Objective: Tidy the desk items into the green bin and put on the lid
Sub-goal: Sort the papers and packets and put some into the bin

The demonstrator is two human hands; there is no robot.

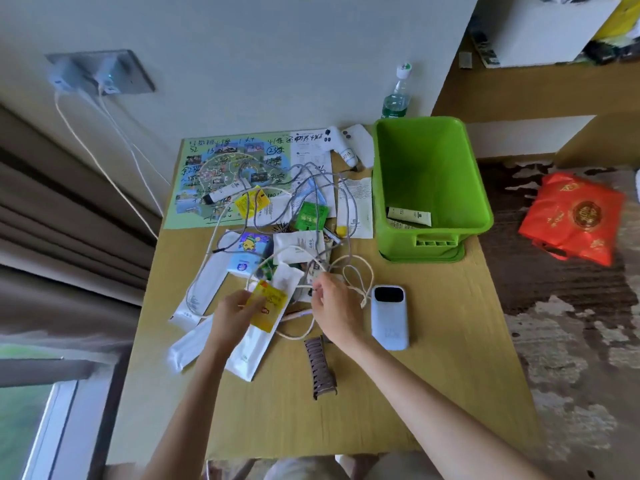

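Forearms, two, bare, entering from the near edge; listed first as closest to the lens. Left hand (pixel 230 311): fingers curled on a yellow packet (pixel 270 306), thumb on top. Right hand (pixel 332 306): fingers pinching a cream cable (pixel 360 271) at one loop.

1. Tabletop (pixel 433 393), pale wood, carrying all below.
2. Green bin (pixel 420 147), far right corner, open, standing on what I judge to be its lid (pixel 457 255). One cream tube (pixel 408 215) lies inside, its print too small to read. I judge nearly every other item is yet to go in.
3. Map sheet (pixel 221 168), far left, colour print overwritten with dark handwritten characters and figures. I cannot read them reliably.
4. Cables: the cream one and a grey cable (pixel 311 181), looped through each other and over the packets. Limp, springy, likely to drag neighbours. I would take each near a plug, gather it into a coil, then lift.
5. White sachets (pixel 249 351), long and flat. Probably light with slippery film; take by an edge.
6. Power bank (pixel 389 317), pale blue with a dark window, just right of the right hand. Likely dense, smooth and rigid; grip across its sides.
7. Hair clip (pixel 320 367), brown, toothed, probably stiff, at the near edge of the heap.
8. Green packet (pixel 310 214) and the yellow packet: thin, surely featherweight, printed, wording illegible.
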